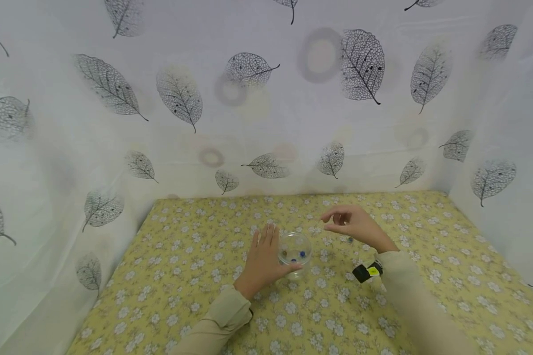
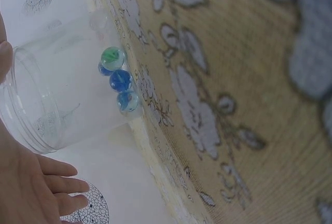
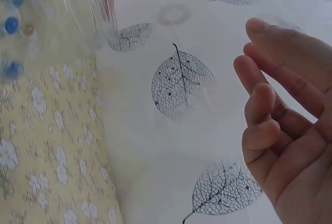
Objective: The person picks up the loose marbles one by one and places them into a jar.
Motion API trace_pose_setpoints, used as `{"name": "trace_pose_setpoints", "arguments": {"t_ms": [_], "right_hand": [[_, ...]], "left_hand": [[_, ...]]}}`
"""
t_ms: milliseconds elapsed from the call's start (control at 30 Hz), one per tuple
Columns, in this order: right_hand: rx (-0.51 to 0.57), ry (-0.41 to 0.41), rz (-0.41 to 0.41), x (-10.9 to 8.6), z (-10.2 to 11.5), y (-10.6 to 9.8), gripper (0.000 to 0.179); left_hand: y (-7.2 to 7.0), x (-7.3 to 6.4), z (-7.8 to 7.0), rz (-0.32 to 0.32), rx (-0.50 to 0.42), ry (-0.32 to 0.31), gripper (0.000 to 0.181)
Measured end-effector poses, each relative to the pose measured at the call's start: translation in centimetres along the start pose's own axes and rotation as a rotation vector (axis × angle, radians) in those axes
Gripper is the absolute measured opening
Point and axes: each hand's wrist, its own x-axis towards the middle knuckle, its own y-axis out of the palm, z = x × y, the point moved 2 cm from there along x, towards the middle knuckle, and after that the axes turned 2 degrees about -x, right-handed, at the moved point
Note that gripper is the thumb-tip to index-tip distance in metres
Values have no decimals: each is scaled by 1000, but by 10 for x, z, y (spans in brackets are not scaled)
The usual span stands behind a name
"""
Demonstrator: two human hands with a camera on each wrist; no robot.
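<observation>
At the far left, a white curtain printed with skeleton leaves drops behind a yellow floral tablecloth. Next comes a beige sleeve, and from it the left hand, fingers straight along the left side of a clear jar, its thumb spread across the jar's near side (whether the palm actually presses the wall, I cannot tell). The jar stands upright and uncapped on the cloth, with glass marbles at its bottom: a green-swirled marble, a deep-blue marble and others in blue. Well apart from the left hand, to the right of the jar, the right hand hangs above the cloth, fingers loosely bent, thumb and forefinger tips separated. Beneath it lies a small dark ball; a black wrist strap follows.
</observation>
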Motion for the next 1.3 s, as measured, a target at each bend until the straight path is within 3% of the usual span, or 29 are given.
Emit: {"name": "trace_pose_setpoints", "arguments": {"t_ms": [433,600,967,1300], "right_hand": [[-49,102,-50,-14,-23,-31,21],[-16,137,-78,-19,-37,-39,24],[-43,212,-120,-28,-71,-47,30],[-59,275,-99,-34,-98,-47,32]], "left_hand": [[2,0,1,10,14,-7,111],[2,0,1,12,11,-8,110],[-1,-1,-1,16,8,-3,110],[0,-1,0,26,8,-8,111]]}}
